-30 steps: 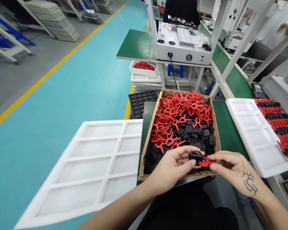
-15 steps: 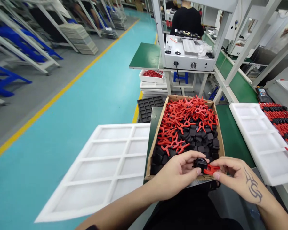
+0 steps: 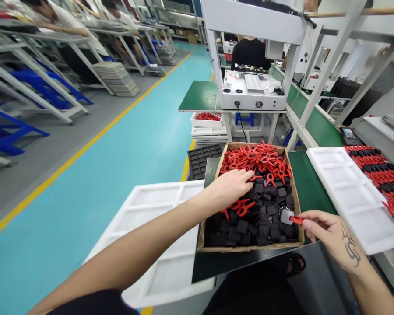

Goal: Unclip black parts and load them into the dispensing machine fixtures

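Observation:
My right hand pinches a red plastic clip by its handle end, at the right wall of the cardboard box. A black part with a pale square face sits at the clip's other end, over the box. My left hand reaches into the box, palm down, fingers curled beside the loose red clips. Its fingertips are partly hidden, so what they hold does not show clearly. Many black square pieces fill the front of the box, with red clips heaped behind.
A white divided tray lies to the right, beside rows of red and black clips. Another white tray is at the left. A white machine stands ahead. A person sits beyond it.
My left hand has left the black part and moved forward over the red clips. My right hand keeps the red clip, now turned so the part's pale face shows. The view has tilted up.

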### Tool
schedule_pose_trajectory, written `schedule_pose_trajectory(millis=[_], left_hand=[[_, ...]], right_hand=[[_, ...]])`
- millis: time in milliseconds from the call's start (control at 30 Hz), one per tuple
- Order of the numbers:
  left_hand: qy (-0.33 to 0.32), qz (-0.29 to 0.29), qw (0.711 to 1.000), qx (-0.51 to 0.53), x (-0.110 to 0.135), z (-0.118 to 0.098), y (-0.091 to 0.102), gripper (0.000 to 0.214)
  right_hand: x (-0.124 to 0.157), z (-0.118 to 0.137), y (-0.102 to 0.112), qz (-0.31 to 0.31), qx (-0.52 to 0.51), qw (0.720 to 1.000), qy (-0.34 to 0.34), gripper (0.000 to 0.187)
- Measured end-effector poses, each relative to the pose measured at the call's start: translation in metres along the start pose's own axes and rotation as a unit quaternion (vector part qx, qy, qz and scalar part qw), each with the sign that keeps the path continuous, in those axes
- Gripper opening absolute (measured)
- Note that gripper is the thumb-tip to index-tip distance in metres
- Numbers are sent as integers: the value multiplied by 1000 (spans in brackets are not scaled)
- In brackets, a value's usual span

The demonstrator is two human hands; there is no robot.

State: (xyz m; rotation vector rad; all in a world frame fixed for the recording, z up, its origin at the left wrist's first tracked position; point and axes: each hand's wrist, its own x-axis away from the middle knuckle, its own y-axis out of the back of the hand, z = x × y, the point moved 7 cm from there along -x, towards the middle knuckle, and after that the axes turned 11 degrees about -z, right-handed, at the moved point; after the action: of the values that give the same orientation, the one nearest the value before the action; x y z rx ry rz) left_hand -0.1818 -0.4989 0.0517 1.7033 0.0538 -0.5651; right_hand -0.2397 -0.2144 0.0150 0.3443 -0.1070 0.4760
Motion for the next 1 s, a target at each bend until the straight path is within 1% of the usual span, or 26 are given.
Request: schedule_pose_trajectory(millis=[67,100,133,167,200,233,267,333,367,433,500,567,600,633,700,767,833,1000], left_hand=[[17,-26,999,27,-1,4,5,21],[47,-50,996,65,-1,9,10,19],[94,-78,985,122,1,15,15,16],[152,-107,963,197,3,22,19,14],[212,-132,927,282,8,28,20,14],[266,-148,880,364,13,30,19,18],[309,-154,832,435,18,28,15,23],[366,-151,741,542,28,14,7,31],[389,-145,703,578,32,4,2,33],[429,-138,637,625,42,-17,-6,34],[465,-147,569,662,50,-34,-13,39],[496,-162,499,692,57,-47,-20,49],[506,-167,470,704,59,-51,-22,52],[513,-172,449,711,61,-55,-24,54],[514,-180,428,721,61,-59,-27,53],[507,-187,420,729,59,-61,-27,50],[502,-190,418,733,57,-63,-27,48],[499,-184,424,733,55,-66,-28,48]], right_hand=[[-1,-4,5,-17,-23,1000,3,42],[-1,-5,7,-25,-34,999,7,41],[-1,-6,8,-31,-45,998,10,41],[-1,-6,9,-34,-54,998,13,40],[0,-6,9,-36,-65,997,15,39],[0,-6,9,-35,-74,997,15,39],[1,-6,9,-34,-82,996,15,38],[2,-5,8,-32,-87,996,15,39],[3,-4,8,-32,-84,996,15,39],[6,-2,7,-32,-73,997,15,40],[9,2,6,-30,-61,998,14,41],[13,7,4,-32,-54,998,12,41],[14,9,3,-34,-50,998,11,41],[16,11,1,-33,-46,998,11,41],[19,14,-2,-27,-40,999,10,41],[20,14,-5,-19,-36,999,9,42],[20,15,-7,-19,-31,999,7,42],[20,18,-9,-28,-12,1000,4,41]])
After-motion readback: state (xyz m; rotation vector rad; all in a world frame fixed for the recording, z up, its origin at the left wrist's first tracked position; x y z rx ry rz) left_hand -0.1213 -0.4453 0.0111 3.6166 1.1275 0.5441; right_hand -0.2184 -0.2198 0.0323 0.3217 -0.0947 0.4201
